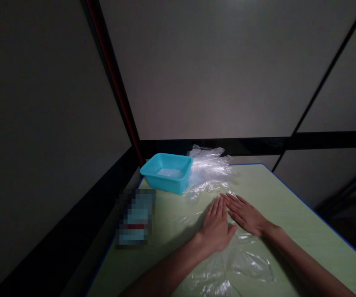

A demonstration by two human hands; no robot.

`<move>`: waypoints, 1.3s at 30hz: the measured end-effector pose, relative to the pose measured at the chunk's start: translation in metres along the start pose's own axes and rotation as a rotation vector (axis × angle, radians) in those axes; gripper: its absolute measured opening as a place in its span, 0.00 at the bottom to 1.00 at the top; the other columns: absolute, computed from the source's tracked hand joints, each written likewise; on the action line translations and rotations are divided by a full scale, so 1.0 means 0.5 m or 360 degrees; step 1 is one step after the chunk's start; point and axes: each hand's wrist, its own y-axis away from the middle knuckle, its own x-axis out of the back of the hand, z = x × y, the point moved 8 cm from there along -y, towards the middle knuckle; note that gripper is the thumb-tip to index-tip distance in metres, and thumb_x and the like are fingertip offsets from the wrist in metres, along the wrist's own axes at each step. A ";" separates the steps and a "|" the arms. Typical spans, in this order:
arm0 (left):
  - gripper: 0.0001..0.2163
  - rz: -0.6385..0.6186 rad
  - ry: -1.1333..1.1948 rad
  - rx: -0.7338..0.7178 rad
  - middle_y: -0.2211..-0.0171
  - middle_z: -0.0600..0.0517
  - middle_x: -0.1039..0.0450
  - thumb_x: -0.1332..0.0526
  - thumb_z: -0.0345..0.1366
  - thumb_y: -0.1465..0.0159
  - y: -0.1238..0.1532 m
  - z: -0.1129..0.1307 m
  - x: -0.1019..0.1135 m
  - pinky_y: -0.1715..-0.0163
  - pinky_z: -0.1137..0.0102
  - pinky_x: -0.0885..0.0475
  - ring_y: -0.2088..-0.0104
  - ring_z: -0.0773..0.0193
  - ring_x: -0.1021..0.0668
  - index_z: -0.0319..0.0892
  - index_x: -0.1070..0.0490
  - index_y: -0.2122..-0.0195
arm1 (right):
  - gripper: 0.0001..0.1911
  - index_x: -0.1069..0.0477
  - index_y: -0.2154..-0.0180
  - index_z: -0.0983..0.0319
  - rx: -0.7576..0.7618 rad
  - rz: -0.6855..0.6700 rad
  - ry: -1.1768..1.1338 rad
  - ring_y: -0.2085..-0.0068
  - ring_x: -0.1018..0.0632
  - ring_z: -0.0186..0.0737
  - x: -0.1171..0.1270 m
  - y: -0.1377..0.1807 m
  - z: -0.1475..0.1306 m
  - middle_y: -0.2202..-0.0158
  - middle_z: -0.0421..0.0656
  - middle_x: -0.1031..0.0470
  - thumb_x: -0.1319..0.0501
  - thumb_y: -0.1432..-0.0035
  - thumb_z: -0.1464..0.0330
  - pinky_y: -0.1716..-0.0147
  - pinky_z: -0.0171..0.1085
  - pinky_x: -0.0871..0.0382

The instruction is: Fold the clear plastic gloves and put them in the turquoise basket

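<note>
Both of my hands lie flat, palms down, on a clear plastic sheet [246, 262] spread over a pale green table [292, 206]. My left hand [215, 227] and my right hand [245, 214] rest side by side, fingertips nearly touching, fingers straight and close together. Neither hand grips anything. Beyond the fingertips a heap of crumpled clear plastic [209, 167] sits at the table's far edge.
A turquoise plastic tub [167, 172] stands at the far left corner, beside the plastic heap. A blurred-out object [135, 218] lies near the left edge. The table has a blue rim and grey walls stand close behind and to the left.
</note>
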 end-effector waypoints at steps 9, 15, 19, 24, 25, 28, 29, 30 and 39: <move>0.25 0.0042 -0.0112 0.0023 0.39 0.45 0.57 0.55 0.44 0.35 0.128 -0.098 0.020 0.42 0.63 0.50 0.40 0.60 0.52 0.35 0.54 0.41 | 0.26 0.64 0.39 0.56 -0.0022 -0.0003 0.0046 0.39 0.53 0.41 0.000 0.001 -0.001 0.38 0.38 0.57 0.62 0.37 0.59 0.42 0.49 0.55; 0.24 0.0098 -0.0179 0.0140 0.39 0.44 0.55 0.53 0.40 0.36 0.195 -0.156 0.037 0.43 0.62 0.46 0.40 0.60 0.50 0.36 0.54 0.41 | 0.27 0.66 0.39 0.55 0.0014 0.0046 0.0033 0.39 0.53 0.42 0.004 0.003 -0.003 0.38 0.38 0.57 0.61 0.37 0.59 0.43 0.49 0.54; 0.24 0.0114 -0.0199 0.0135 0.39 0.44 0.54 0.53 0.41 0.36 0.188 -0.159 0.034 0.44 0.62 0.46 0.40 0.60 0.50 0.36 0.54 0.41 | 0.26 0.66 0.39 0.55 0.0021 0.0031 0.0039 0.39 0.52 0.41 0.003 0.000 0.001 0.38 0.38 0.57 0.61 0.37 0.59 0.42 0.48 0.54; 0.24 0.0107 -0.0231 0.0149 0.40 0.43 0.52 0.53 0.41 0.37 0.162 -0.168 0.037 0.44 0.63 0.46 0.40 0.59 0.49 0.34 0.51 0.42 | 0.26 0.65 0.39 0.56 0.0008 -0.0008 0.0047 0.39 0.53 0.40 0.000 -0.018 0.021 0.38 0.38 0.57 0.62 0.37 0.59 0.43 0.48 0.54; 0.24 0.0103 -0.0238 0.0151 0.40 0.43 0.52 0.53 0.41 0.37 0.159 -0.169 0.037 0.44 0.62 0.46 0.40 0.59 0.49 0.34 0.50 0.42 | 0.26 0.65 0.39 0.56 0.0007 -0.0016 0.0048 0.39 0.53 0.40 0.000 -0.021 0.027 0.38 0.38 0.57 0.62 0.37 0.59 0.42 0.47 0.55; 0.24 0.0097 -0.0260 0.0147 0.40 0.42 0.52 0.53 0.41 0.36 0.154 -0.171 0.037 0.44 0.62 0.46 0.40 0.59 0.49 0.33 0.50 0.42 | 0.26 0.64 0.39 0.57 0.0006 -0.0047 0.0034 0.39 0.54 0.40 0.004 -0.016 0.049 0.38 0.39 0.58 0.63 0.37 0.59 0.42 0.47 0.55; 0.24 0.0098 -0.0266 0.0145 0.40 0.42 0.53 0.53 0.41 0.36 0.154 -0.170 0.037 0.44 0.63 0.47 0.40 0.59 0.49 0.33 0.51 0.42 | 0.26 0.64 0.39 0.57 -0.0006 -0.0054 0.0023 0.39 0.54 0.40 0.007 -0.008 0.058 0.38 0.39 0.58 0.62 0.37 0.59 0.42 0.48 0.55; 0.24 0.0102 -0.0270 0.0146 0.40 0.42 0.52 0.53 0.41 0.36 0.155 -0.170 0.037 0.44 0.63 0.47 0.40 0.59 0.49 0.33 0.51 0.42 | 0.27 0.64 0.39 0.57 -0.0032 -0.0054 0.0009 0.39 0.53 0.40 0.011 0.003 0.066 0.38 0.40 0.57 0.62 0.37 0.58 0.42 0.48 0.55; 0.24 0.0177 -0.0291 0.0121 0.40 0.43 0.52 0.54 0.42 0.36 0.156 -0.172 0.035 0.44 0.62 0.46 0.40 0.59 0.49 0.34 0.51 0.42 | 0.30 0.72 0.39 0.55 -0.0168 0.0088 -0.0111 0.39 0.54 0.44 0.048 0.084 -0.037 0.37 0.40 0.64 0.59 0.38 0.58 0.43 0.48 0.54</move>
